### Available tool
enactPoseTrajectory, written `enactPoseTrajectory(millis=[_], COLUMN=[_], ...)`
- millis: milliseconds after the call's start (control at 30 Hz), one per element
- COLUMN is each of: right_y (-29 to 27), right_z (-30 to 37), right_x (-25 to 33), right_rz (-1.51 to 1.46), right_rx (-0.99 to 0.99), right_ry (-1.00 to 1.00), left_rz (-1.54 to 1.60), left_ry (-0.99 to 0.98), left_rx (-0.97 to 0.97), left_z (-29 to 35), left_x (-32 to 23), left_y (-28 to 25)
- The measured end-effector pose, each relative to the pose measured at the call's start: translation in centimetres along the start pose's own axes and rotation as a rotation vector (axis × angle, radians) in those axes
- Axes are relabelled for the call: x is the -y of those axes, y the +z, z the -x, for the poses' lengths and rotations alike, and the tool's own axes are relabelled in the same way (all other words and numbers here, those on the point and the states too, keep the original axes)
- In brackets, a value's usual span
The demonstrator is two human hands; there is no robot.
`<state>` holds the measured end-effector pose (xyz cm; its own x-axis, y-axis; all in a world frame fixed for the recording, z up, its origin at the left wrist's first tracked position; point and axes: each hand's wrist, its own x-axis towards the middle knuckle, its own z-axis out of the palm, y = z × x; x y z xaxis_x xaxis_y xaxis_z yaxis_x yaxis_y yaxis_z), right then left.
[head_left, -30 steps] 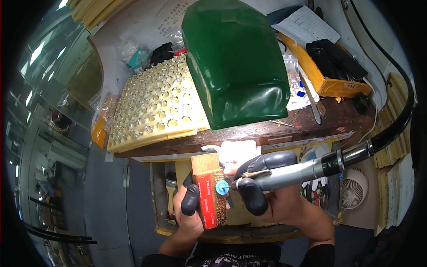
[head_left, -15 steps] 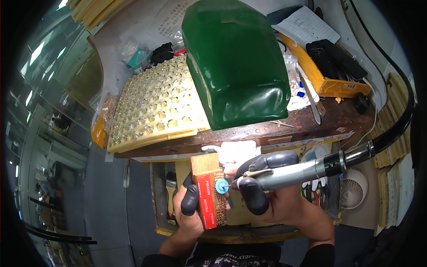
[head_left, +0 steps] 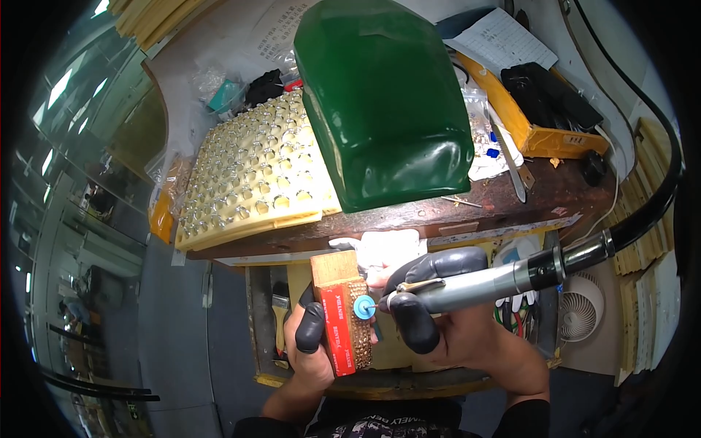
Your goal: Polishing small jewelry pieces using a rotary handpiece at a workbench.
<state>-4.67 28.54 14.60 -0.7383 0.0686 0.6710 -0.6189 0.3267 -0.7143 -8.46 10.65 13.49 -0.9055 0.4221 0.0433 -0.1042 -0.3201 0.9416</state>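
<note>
Gripping the block [head_left: 335, 267] at lower centre of the frame, the left hand [head_left: 312, 359] was wrapped round it, black-covered thumb on the red tape [head_left: 339, 321], its other fingers mostly hidden. The right hand [head_left: 461, 337], to the right, was curled tight around the handpiece [head_left: 475, 289], black-covered fingers above and below the barrel. The blue wheel [head_left: 364, 307] overlapped the studs [head_left: 361, 350]; looked like contact, couldn't confirm depth.

Main risk, my read: wheel snagging a stud edge and twisting the block, since I saw only hand support, no clamp. Next: wheel skating off the narrow face into skin. A bare fingertip [head_left: 377, 278] showed by the block's upper right; couldn't tell whose. Third: hose [head_left: 653, 208] curved in along the right of the frame; a tug there could have swung the tip. Too much push or dwell could have marked one stud or scuffed the tape.
</note>
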Motion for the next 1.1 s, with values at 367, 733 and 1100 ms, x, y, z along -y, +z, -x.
enactPoseTrajectory(millis=[367,733,1100], right_y=[-0.44,-0.15,-0.30], right_z=[-0.09,0.14,-0.16], right_x=[-0.13,-0.03,0.02], right_rz=[0.024,-0.047,0.003], right_rx=[0.060,0.031,0.023], right_ry=[-0.009,0.074,0.000], left_rz=[0.007,0.025,0.040], left_ry=[-0.012,-0.033,-0.019], left_rx=[0.003,0.000,-0.003], left_z=[0.11,0.18,0.20], left_x=[-0.11,-0.03,0.00], left_y=[0.08,0.06,0.16])
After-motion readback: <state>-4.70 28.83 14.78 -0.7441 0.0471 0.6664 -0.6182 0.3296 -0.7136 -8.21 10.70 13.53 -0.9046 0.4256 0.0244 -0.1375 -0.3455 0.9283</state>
